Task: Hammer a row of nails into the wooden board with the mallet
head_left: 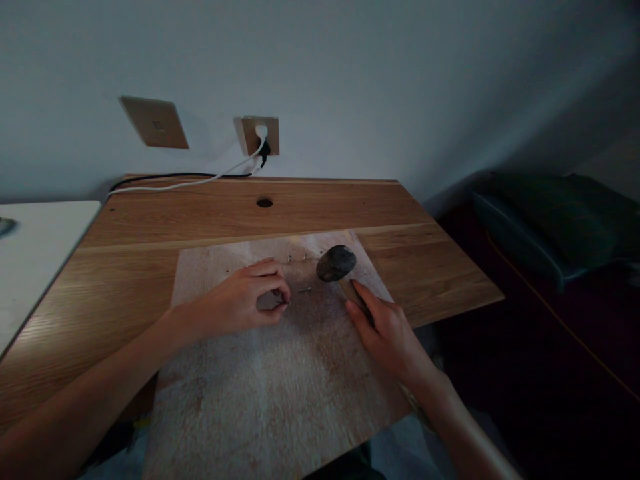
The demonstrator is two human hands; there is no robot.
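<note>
My right hand (387, 333) is wrapped around the wooden handle of a rubber mallet (336, 263). Its black head is raised over the far right part of a worn, whitish board (280, 393). Over the board's middle-left, my left hand (260, 293) pinches thumb and forefinger together on a small thin metal piece that looks like a nail, mostly covered by the fingertips. Just right of those fingers, a loose nail (305, 290) lies flat. Toward the board's far edge, a nail (289, 258) and another nail (305, 257) stand upright.
Beneath the board is a wooden desk (430, 260) with a cable hole (265, 202). White and black cables (185, 185) run along its back edge to a wall socket (260, 137). A white surface (40, 253) adjoins on the left; a dark cushioned seat (550, 227) stands right.
</note>
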